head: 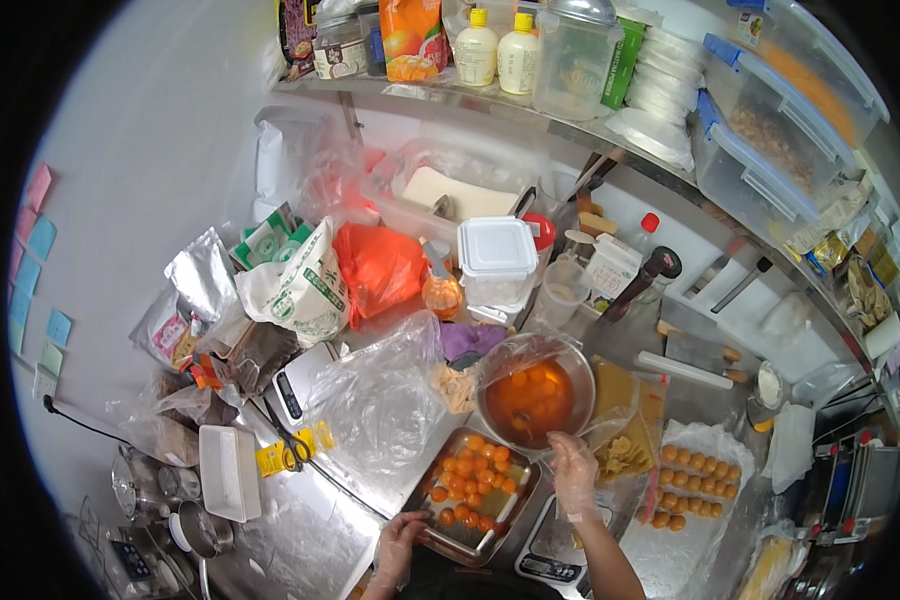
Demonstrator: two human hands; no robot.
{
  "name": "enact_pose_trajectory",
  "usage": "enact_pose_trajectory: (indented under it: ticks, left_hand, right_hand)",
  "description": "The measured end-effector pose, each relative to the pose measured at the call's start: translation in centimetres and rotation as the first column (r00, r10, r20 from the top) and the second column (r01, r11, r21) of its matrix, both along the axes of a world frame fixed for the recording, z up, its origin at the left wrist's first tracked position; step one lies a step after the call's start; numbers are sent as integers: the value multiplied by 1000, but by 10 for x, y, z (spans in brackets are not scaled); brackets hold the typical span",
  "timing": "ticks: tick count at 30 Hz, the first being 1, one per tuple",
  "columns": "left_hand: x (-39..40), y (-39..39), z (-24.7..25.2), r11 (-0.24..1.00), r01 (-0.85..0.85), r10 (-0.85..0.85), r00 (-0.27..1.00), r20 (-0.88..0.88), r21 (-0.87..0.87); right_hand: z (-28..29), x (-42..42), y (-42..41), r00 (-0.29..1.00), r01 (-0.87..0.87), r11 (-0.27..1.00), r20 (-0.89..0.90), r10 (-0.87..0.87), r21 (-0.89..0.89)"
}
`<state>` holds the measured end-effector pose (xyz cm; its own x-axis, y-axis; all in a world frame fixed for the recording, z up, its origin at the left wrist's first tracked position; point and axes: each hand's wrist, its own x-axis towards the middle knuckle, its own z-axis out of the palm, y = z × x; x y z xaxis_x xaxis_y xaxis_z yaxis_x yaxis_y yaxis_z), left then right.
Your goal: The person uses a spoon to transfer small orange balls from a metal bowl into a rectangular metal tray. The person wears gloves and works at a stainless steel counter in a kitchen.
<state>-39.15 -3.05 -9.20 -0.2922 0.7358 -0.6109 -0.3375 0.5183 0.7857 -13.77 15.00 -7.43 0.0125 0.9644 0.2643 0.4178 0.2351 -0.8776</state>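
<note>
My left hand (pixel 399 546), in a clear plastic glove, grips the left side of a rectangular metal tray (pixel 482 556). Several orange egg yolks (pixel 465 480) lie in that tray. Beyond it stands a round steel bowl (pixel 583 375) of orange liquid, with more yolks (pixel 532 386) in it and clear plastic film around its rim. My right hand (pixel 574 480), also gloved, is at the bowl's near right rim, fingers bent; whether it pinches anything there is unclear. Below my right forearm sits a digital kitchen scale (pixel 547 566), partly covered.
Rows of brownish-orange balls (pixel 694 484) rest on white lining at the right. An open bag of yellowish paste (pixel 622 454) lies beside the bowl. Black scissors (pixel 294 450) and a second scale (pixel 289 394) are to the left. Tubs and bags crowd the back, under a loaded shelf (pixel 495 97).
</note>
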Motion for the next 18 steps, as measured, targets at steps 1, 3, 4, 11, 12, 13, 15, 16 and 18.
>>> enact_pose_trajectory:
  ticks: [1, 3, 4, 11, 12, 13, 15, 16, 18]
  left_hand:
    - [0, 0, 1, 1000, -3, 3, 1000, 6, 6]
    - [0, 0, 1, 1000, -6, 6, 1000, 8, -1]
    - [1, 0, 2, 1000, -6, 6, 1000, 9, -4]
    - [1, 2, 4, 1000, -1, 1, 1000, -9, 0]
    - [1, 2, 3, 1000, -2, 2, 1000, -9, 0]
    - [1, 2, 3, 1000, -3, 3, 1000, -9, 0]
    - [1, 2, 4, 1000, 1, -1, 1000, -15, -4]
    - [1, 2, 4, 1000, 3, -3, 1000, -18, -6]
    - [1, 2, 4, 1000, 1, -1, 1000, -11, -8]
  right_hand:
    - [-1, 2, -3, 1000, 1, 998, -18, -3, -62]
    - [-1, 4, -7, 988, 32, 967, -139, -69, -253]
    - [-2, 6, -8, 962, 46, 922, -230, -144, -384]
    - [2, 5, -18, 950, -20, 950, -302, -79, -313]
    - [6, 1, -20, 965, -21, 975, -261, -38, -220]
    - [9, -4, -22, 977, -27, 992, -215, 0, -124]
    - [17, -9, -24, 992, -48, 999, -121, 48, 0]
    - [21, -10, -26, 995, -58, 998, -76, 60, 27]
    - [24, -11, -28, 997, -64, 997, -33, 65, 43]
